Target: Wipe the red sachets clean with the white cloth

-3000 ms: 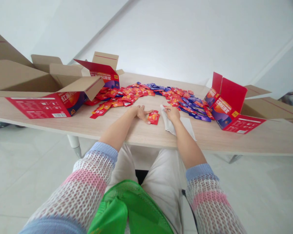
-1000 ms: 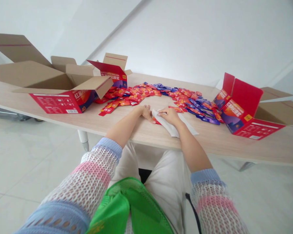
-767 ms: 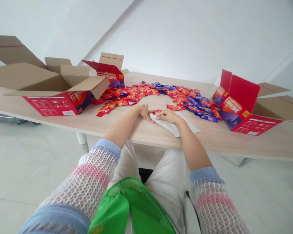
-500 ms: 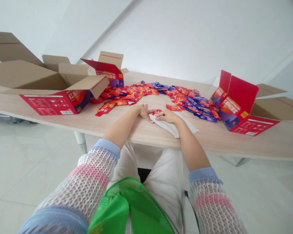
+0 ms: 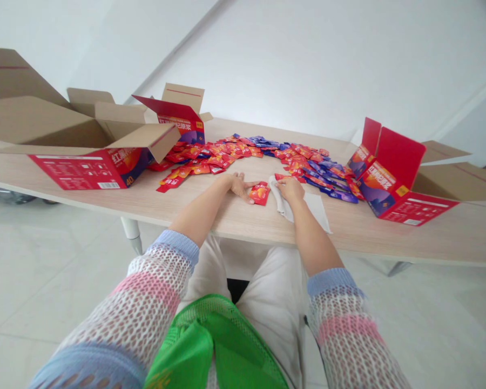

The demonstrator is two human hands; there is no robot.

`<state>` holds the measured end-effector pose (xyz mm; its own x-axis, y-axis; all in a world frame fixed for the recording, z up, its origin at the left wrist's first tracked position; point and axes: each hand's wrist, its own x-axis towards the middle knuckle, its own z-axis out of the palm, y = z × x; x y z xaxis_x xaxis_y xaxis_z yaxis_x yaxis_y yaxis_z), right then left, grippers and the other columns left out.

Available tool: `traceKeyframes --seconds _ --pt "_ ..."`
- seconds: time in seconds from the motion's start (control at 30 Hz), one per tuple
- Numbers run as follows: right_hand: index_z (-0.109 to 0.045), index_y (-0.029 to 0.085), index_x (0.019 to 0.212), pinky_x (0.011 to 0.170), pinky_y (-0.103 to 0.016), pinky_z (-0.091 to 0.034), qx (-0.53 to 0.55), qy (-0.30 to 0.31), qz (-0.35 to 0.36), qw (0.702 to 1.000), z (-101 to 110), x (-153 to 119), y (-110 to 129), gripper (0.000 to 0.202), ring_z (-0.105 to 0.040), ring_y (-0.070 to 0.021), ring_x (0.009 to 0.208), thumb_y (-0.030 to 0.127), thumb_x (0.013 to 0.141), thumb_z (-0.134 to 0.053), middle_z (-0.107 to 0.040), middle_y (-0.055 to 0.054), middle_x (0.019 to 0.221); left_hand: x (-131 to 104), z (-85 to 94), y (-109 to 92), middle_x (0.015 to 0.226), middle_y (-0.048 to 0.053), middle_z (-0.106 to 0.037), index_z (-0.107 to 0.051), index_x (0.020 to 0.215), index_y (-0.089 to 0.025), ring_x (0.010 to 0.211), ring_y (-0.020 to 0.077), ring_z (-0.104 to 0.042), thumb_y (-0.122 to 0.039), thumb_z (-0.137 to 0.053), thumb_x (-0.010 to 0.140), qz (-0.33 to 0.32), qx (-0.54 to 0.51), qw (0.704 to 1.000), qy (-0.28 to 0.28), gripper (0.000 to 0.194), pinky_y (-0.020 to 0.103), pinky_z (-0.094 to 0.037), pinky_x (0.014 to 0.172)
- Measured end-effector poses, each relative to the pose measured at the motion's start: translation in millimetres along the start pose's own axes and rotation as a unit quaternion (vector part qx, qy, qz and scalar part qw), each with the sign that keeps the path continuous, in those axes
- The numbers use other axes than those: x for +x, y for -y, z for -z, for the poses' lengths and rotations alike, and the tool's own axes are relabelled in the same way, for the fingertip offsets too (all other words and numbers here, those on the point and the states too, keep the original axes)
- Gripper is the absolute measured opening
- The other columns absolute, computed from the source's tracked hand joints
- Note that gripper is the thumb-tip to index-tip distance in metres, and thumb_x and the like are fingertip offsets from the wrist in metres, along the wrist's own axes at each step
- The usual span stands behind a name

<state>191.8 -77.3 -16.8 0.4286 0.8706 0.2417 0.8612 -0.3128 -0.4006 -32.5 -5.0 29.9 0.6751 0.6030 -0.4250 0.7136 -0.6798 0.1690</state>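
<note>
A red sachet (image 5: 260, 193) lies flat on the table near the front edge. At its left edge rests my left hand (image 5: 240, 187), fingers spread and touching it, holding nothing. My right hand (image 5: 290, 190) is closed on a white cloth (image 5: 317, 209), just right of the sachet. The cloth lies partly bunched under the hand and spreads towards the table's front edge. Beyond both hands, an arc of red sachets (image 5: 222, 154) and purple sachets (image 5: 324, 175) is heaped on the table. One red sachet lies partly hidden behind my right hand.
On the table (image 5: 210, 216), a large open red box (image 5: 81, 172) stands at the left, with a smaller open box (image 5: 182, 125) behind it. Another open red box (image 5: 415, 208) stands at the right, its flaps sticking out. A white wall rises behind the table.
My right hand has moved right and slightly back with the cloth, uncovering the red sachet. The cloth's left part is now bunched up. My left hand has hardly moved.
</note>
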Motion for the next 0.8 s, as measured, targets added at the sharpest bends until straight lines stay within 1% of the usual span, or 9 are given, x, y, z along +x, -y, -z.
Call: traceKeyframes --seconds 0.17,0.33,0.47,0.53,0.57,0.63,0.7,0.73,0.8 --pt "-0.072 0.032 0.104 0.085 -0.032 -0.047 -0.006 -0.007 0.003 1.0 1.8 2.1 -6.3 0.03 -0.063 -0.0215 0.104 0.046 0.079 -0.061 -0.069 -0.003 0.112 0.2 -1.1 -0.1 0.156 0.002 0.015 -0.001 0.147 -0.047 0.137 0.0468 0.013 -0.082 -0.07 0.031 0.0 -0.007 1.0 -0.003 0.139 0.065 -0.004 0.106" --pt "-0.073 0.03 0.103 0.085 -0.032 -0.046 -0.008 -0.012 0.017 1.0 6.5 -4.9 1.2 0.029 -0.063 -0.0222 0.101 0.043 0.079 -0.062 -0.069 -0.004 0.111 -0.6 -2.3 -0.9 0.156 0.0 0.016 -0.001 0.147 -0.046 0.137 0.0461 0.014 -0.081 -0.071 0.029 0.004 -0.021 1.0 -0.011 0.142 0.064 -0.003 0.107" --pt "-0.07 0.03 0.109 0.088 -0.033 -0.044 -0.009 -0.098 0.097 0.99 14.6 -21.4 24.0 0.031 -0.06 -0.023 0.104 0.041 0.086 -0.054 -0.067 -0.005 0.112 0.4 -3.2 -0.3 0.156 0.001 0.016 -0.004 0.148 -0.045 0.137 0.0458 0.015 -0.08 -0.07 0.034 0.008 -0.016 1.0 -0.011 0.137 0.066 -0.003 0.106" --pt "-0.069 0.028 0.112 0.088 -0.033 -0.044 0.011 -0.106 0.153 0.982 16.1 -30.2 37.7 0.033 -0.06 -0.0228 0.102 0.042 0.088 -0.051 -0.067 -0.006 0.111 1.5 -3.9 -0.1 0.156 0.001 0.014 -0.008 0.149 -0.043 0.137 0.0454 0.015 -0.08 -0.07 0.035 0.013 -0.016 1.0 -0.015 0.135 0.065 -0.003 0.106" --pt "-0.07 0.028 0.111 0.088 -0.032 -0.045 0.022 -0.083 0.181 0.98 15.7 -33.8 43.5 0.033 -0.061 -0.0226 0.101 0.042 0.088 -0.052 -0.068 -0.006 0.109 1.9 -4.2 -0.2 0.156 0.002 0.013 -0.011 0.149 -0.041 0.137 0.045 0.014 -0.08 -0.07 0.035 0.014 -0.016 1.0 -0.019 0.135 0.063 -0.003 0.108" --pt "-0.072 0.028 0.107 0.087 -0.031 -0.045 0.041 0.001 0.233 0.972 12.5 -38.5 51.4 0.03 -0.062 -0.022 0.099 0.041 0.085 -0.057 -0.069 -0.003 0.107 2.1 -4.4 -1.0 0.157 0.003 0.01 -0.014 0.15 -0.037 0.138 0.0438 0.012 -0.08 -0.071 0.034 0.012 -0.014 1.0 -0.025 0.137 0.059 -0.003 0.11" --pt "-0.073 0.03 0.102 0.088 -0.029 -0.045 0.059 0.08 0.272 0.957 8.0 -39.9 54.2 0.025 -0.062 -0.0211 0.102 0.038 0.082 -0.061 -0.069 0.0 0.11 1.5 -3.9 -2.0 0.157 0.003 0.009 -0.013 0.151 -0.036 0.139 0.0429 0.011 -0.08 -0.071 0.031 0.011 -0.012 1.0 -0.024 0.14 0.056 -0.004 0.112" --pt "-0.073 0.031 0.101 0.089 -0.029 -0.045 0.068 0.105 0.281 0.952 6.0 -39.7 54.2 0.023 -0.062 -0.0206 0.104 0.038 0.082 -0.062 -0.069 0.002 0.112 1.1 -3.5 -2.5 0.157 0.002 0.009 -0.012 0.151 -0.037 0.139 0.0427 0.011 -0.08 -0.072 0.029 0.012 -0.012 1.0 -0.021 0.142 0.055 -0.004 0.112" --pt "-0.073 0.032 0.1 0.091 -0.029 -0.045 0.08 0.122 0.279 0.949 3.3 -38.5 53.0 0.022 -0.061 -0.02 0.106 0.037 0.082 -0.061 -0.067 0.005 0.116 0.7 -2.7 -3.0 0.157 0.0 0.009 -0.01 0.15 -0.039 0.139 0.0425 0.01 -0.081 -0.072 0.027 0.011 -0.015 1.0 -0.016 0.144 0.054 -0.004 0.113"
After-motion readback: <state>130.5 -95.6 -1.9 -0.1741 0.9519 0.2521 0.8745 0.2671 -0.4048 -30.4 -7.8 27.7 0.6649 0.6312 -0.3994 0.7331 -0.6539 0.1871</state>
